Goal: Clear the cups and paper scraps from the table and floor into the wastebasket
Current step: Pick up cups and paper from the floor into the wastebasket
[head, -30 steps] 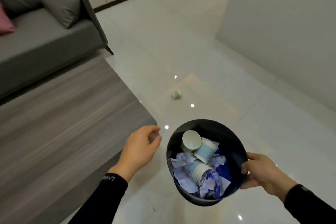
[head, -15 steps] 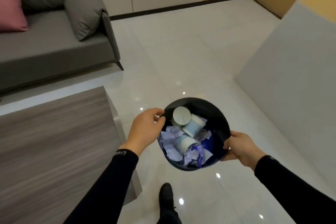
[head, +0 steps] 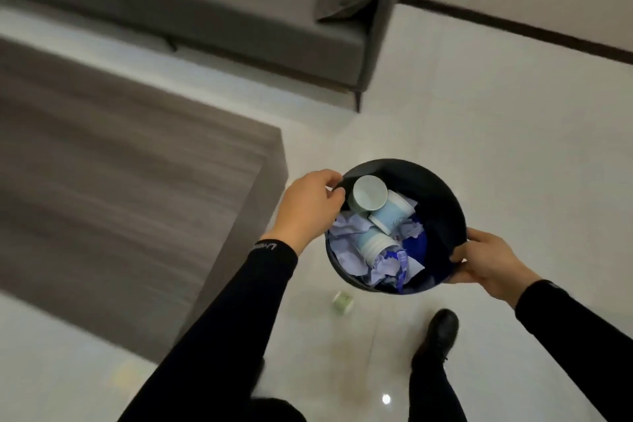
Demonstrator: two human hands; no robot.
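Both arms are stretched forward and down, clad in black sleeves. The left hand (head: 310,207) is curled over the near-left rim of the wastebasket (head: 442,202), fingers (head: 329,178) hooked on the edge. The right hand (head: 489,262) is clamped on the right rim, thumb on top. A black shoe (head: 440,332) is planted below.

Both arms wear long, close-fitting black sleeves that end at the wrists, leaving the left hand (head: 310,207) and right hand (head: 491,262) bare. The left sleeve's cuff (head: 270,247) carries small pale lettering, too blurred to read. Lower down show black trousers (head: 435,394) and a glossy black shoe (head: 440,336).
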